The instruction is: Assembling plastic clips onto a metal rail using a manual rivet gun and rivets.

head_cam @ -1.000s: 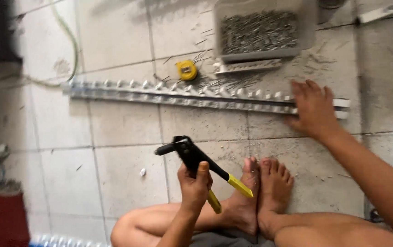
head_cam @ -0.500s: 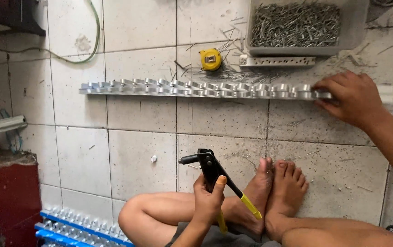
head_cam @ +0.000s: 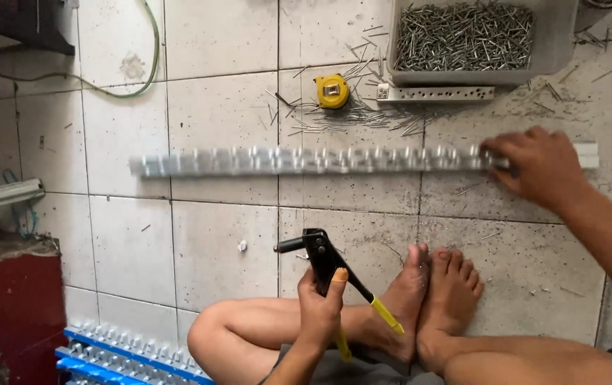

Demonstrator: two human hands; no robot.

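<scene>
Long metal rail (head_cam: 306, 161) lies flat on the tiled floor (head_cam: 220, 114), running left-right across mid-frame, blurred in the shot. Row of small raised tabs along its length. Right hand (head_cam: 537, 167) sits on the rail's right end, fingers curled down over it, gripping it. A short white piece (head_cam: 587, 154) sticks out past the hand on the right.

Left hand (head_cam: 320, 306) closed around the handles of a hand riveter (head_cam: 334, 274): black head pointing left, yellow-tipped handles angled down-right. Tool is held off the floor, above the person's legs, well apart from the rail.

Person sits on the floor, bare feet (head_cam: 434, 299) side by side, soles close together, just right of the riveter.

Beyond the rail: yellow tape measure (head_cam: 332, 91) on the tile, loose rivets scattered around it. To its right a short perforated metal strip (head_cam: 438, 93), touching the front of a grey plastic tub (head_cam: 477, 43) full of rivets.

Green hose (head_cam: 106, 82) curves across the top left. Bottom left: red block (head_cam: 24, 314), and a stack of blue rails (head_cam: 128, 353) with the same tabs, just beside the left knee.
</scene>
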